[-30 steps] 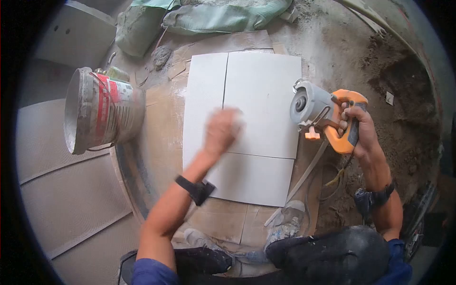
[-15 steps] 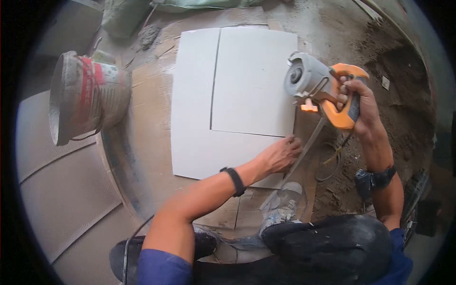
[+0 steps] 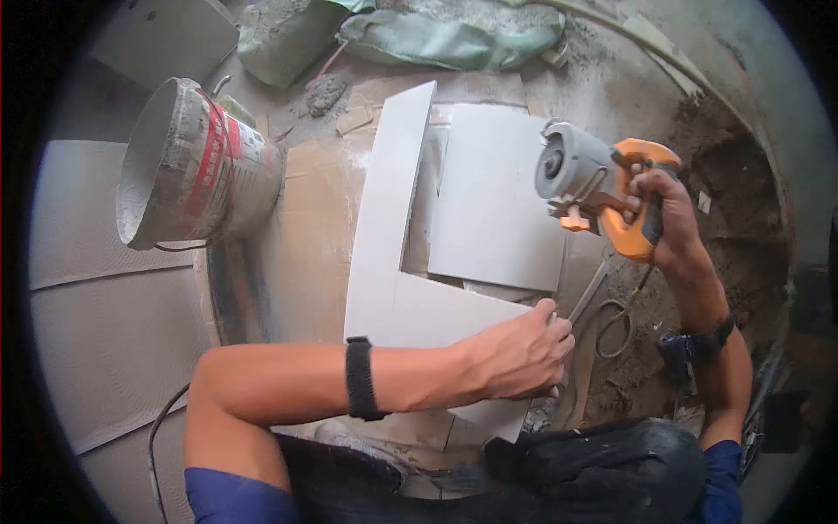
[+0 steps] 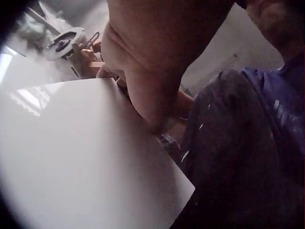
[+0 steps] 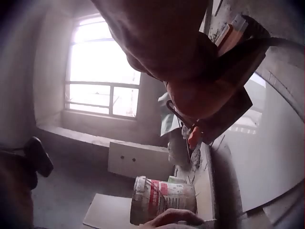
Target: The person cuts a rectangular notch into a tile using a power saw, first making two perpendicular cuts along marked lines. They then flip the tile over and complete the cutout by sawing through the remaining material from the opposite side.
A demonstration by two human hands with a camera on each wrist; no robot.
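While a bucket (image 3: pixel 218 170) sits at left, gaps part the inner edges of the tilted L-shaped tile (image 3: pixel 380 271) from the rectangular piece (image 3: pixel 497 201); the left hand (image 3: pixel 519 354) has its grip pinching the L's right end, the right hand (image 3: pixel 670 214) curled round the cutter (image 3: pixel 602 183).

From here, the left arm (image 3: pixel 288 380) covers part of the tile (image 3: pixel 380 262); print on the bucket (image 3: pixel 214 162) is too blurred to read. In the left wrist view, the left hand (image 4: pixel 147 67) hides much of the cutter (image 4: pixel 66 44).
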